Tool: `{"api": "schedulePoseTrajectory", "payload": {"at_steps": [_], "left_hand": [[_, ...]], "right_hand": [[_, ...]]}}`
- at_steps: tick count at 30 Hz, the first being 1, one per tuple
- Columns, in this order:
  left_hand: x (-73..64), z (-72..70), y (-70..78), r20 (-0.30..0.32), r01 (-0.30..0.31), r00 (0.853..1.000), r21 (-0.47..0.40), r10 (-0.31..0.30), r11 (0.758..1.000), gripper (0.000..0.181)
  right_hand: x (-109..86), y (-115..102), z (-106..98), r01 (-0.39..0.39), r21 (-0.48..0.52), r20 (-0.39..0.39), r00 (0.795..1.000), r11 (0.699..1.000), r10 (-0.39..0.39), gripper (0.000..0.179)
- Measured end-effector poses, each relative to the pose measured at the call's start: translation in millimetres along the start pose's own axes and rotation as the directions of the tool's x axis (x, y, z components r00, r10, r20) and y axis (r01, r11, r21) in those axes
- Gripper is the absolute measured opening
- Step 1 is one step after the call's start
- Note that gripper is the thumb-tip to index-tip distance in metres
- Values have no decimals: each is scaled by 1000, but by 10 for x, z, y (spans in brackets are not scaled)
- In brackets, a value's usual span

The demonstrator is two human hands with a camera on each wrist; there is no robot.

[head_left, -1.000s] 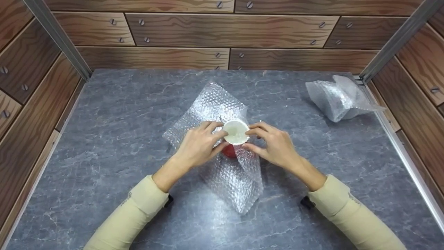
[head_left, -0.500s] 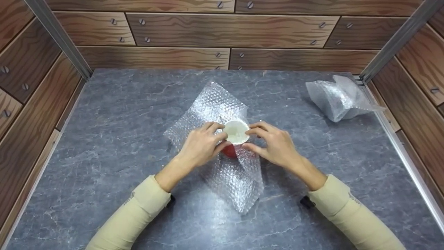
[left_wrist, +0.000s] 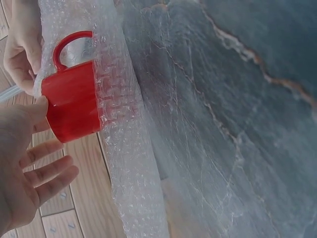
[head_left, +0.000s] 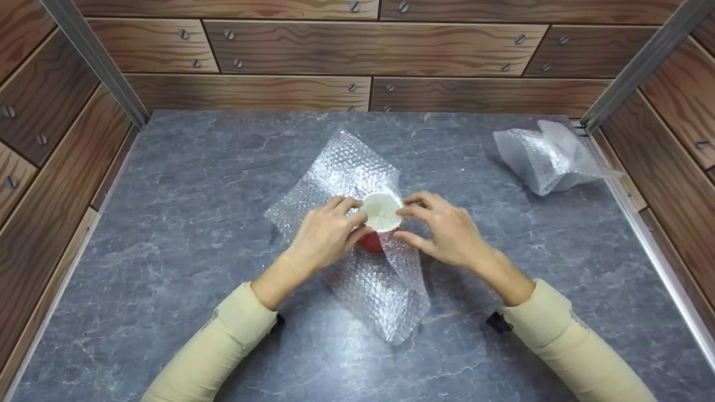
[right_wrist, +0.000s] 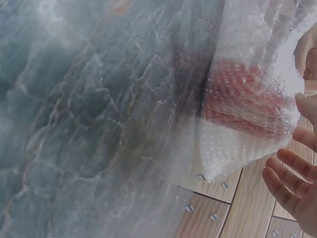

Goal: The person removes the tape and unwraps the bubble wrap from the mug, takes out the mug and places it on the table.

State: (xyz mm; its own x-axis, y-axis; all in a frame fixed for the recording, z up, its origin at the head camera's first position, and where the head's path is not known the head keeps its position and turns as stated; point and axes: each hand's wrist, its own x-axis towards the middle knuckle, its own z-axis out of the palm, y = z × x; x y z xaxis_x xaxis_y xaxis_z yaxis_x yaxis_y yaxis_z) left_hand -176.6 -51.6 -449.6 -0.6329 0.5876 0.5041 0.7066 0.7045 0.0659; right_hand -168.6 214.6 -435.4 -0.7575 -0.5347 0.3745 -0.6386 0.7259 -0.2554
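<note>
A red mug with a white inside stands at the middle of a bubble wrap sheet, its opening upward. My left hand holds its rim with thumb and forefinger, the other fingers loosely spread in the left wrist view. My right hand grips the opposite rim, where a flap of wrap lies between thumb and mug. The handle shows in the left wrist view, on the right hand's side. Wrap covers the lower mug there, and the red shows blurred through wrap in the right wrist view.
Another crumpled bundle of bubble wrap lies at the table's back right, near the metal edge rail. Wood-patterned panels enclose the grey marbled table at the back and sides.
The right hand has shifted slightly right, and the front corner of the wrap with it. The left hand has moved slightly right too. Both stay at the mug's rim.
</note>
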Motion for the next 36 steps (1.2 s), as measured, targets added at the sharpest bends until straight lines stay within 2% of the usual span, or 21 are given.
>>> {"api": "schedulePoseTrajectory", "payload": {"at_steps": [10, 16, 21, 28, 36], "left_hand": [[2, -17, 7, 21, 8, 1000, 0, -8, 1000, 29], [2, -13, 10, 13, 10, 1000, 7, -10, 1000, 28], [3, -7, 10, -4, 7, 1000, 10, -7, 1000, 26], [-1, 9, 10, -16, -4, 1000, 13, 4, 1000, 26], [-7, 13, 9, -32, -3, 999, -5, 3, 1000, 24]], "right_hand": [[10, -103, -80, 47, -28, 12, 999, 999, -46, 41], [27, -172, -78, 76, -46, 13, 997, 996, -75, 40], [39, -217, -45, 117, -51, -8, 993, 992, -118, 40], [38, -250, 56, 211, -84, -53, 975, 974, -216, 39], [21, -287, 160, 205, -111, -65, 975, 972, -213, 39]]}}
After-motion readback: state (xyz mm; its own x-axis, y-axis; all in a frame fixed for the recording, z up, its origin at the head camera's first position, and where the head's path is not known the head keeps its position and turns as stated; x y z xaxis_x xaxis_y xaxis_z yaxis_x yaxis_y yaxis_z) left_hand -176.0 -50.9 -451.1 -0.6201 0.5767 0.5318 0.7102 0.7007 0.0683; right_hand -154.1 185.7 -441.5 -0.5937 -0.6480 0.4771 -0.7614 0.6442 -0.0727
